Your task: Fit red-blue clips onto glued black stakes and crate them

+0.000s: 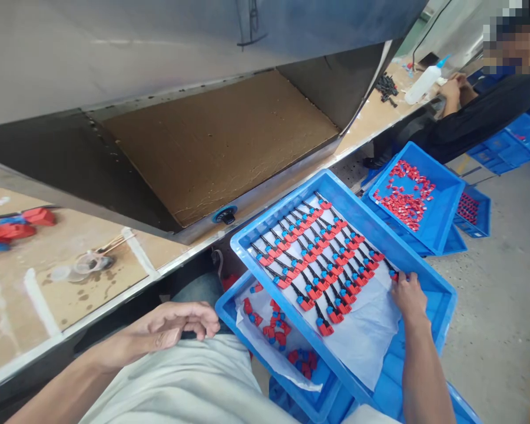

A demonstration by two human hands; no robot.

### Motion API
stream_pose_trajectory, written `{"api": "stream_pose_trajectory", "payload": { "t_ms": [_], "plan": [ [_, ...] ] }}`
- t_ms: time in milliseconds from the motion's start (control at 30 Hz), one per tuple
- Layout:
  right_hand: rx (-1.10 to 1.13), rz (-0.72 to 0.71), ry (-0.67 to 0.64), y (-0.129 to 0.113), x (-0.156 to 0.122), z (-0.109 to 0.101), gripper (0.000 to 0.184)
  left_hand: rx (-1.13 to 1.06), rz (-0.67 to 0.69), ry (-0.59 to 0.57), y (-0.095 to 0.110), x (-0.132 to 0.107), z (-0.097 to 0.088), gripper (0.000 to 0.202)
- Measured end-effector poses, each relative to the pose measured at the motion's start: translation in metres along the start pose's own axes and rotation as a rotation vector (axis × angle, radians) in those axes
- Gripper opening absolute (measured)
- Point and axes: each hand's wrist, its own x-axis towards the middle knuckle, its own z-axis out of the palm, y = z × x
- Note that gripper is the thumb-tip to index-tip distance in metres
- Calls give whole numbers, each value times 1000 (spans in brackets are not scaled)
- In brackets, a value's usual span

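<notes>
My right hand (410, 294) reaches into the upper blue tray (441, 294), its fingers closed on a small red, blue and black plastic part (394, 274) at the end of a row. Several more such parts (321, 268), each with a black stem, a blue band and a red end, lie in slanting rows on a white sheet (371, 330) in that tray. Over my lap hangs my left hand (183, 321), palm partly up with loosely bent fingers and nothing in it. The right fingers hide some of the part they grip.
Beneath is a lower blue tray (234, 303) with red-and-blue pieces. A metal hood (159, 53) covers a brown surface (229, 144), with a black knob (225, 216) in front. Another blue tray (446, 203) holds small red pieces. A co-worker's hands (454, 88) are near a white bottle (424, 83).
</notes>
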Motion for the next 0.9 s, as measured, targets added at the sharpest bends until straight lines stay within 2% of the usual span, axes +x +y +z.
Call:
{"api": "stream_pose_trajectory", "payload": {
  "t_ms": [100,333,633,900],
  "plan": [
    [-3,31,-11,-2,-2,-6,37,-76,-16,-58,-6,-1,1,53],
    [2,71,-26,-7,-4,-11,36,-154,20,-28,-19,-5,0,54],
    [43,109,20,-13,-6,-15,41,-193,20,-8,-20,-6,2,52],
    [113,122,79,-14,-5,-7,43,-202,16,-11,-22,-3,5,52]
  ]
}}
